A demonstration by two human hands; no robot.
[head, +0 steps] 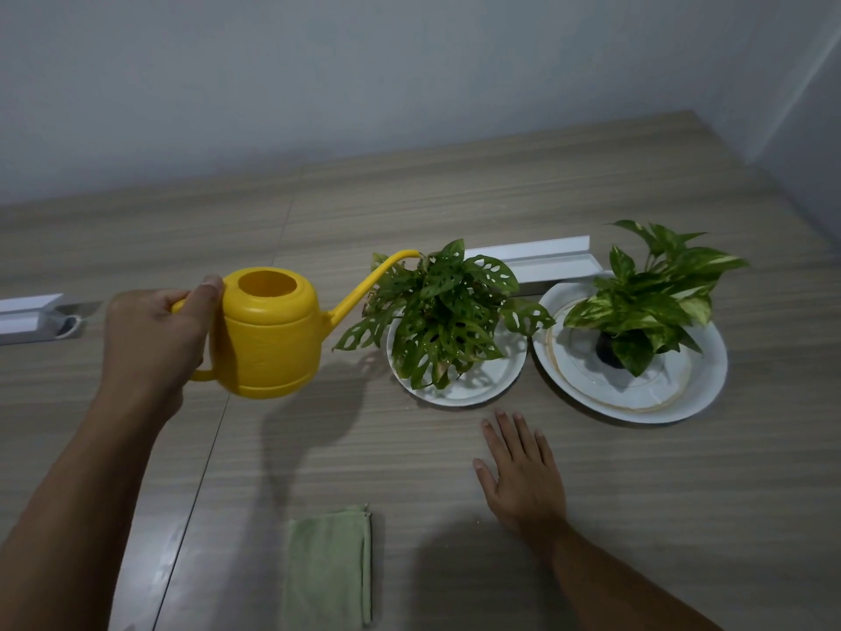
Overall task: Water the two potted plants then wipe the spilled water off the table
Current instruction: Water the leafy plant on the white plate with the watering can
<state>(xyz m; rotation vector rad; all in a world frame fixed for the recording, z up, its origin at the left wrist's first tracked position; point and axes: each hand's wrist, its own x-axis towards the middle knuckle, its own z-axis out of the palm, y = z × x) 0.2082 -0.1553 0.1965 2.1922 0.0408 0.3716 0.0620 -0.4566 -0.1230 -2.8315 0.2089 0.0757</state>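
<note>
Plain indoor room, home or small office; can't tell which.
Wood-grain table point(455, 198) set into a corner of bare pale walls point(409, 61). White plastic channel point(537, 261) lying along the far side, second piece point(27, 311) at the left edge. Household kit on top: holey-leaf plant point(448, 307) on small plate point(478, 389), variegated plant point(646, 302) on large plate point(701, 393), yellow watering can point(268, 339), folded green cloth point(327, 571).

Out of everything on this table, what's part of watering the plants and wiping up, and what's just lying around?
Part of the job: yellow watering can, gripped by the left hand; holed-leaf plant on the small white plate; variegated plant on the large white plate; folded green cloth.
Lying about: rear white trim piece; left white trim piece.
</note>
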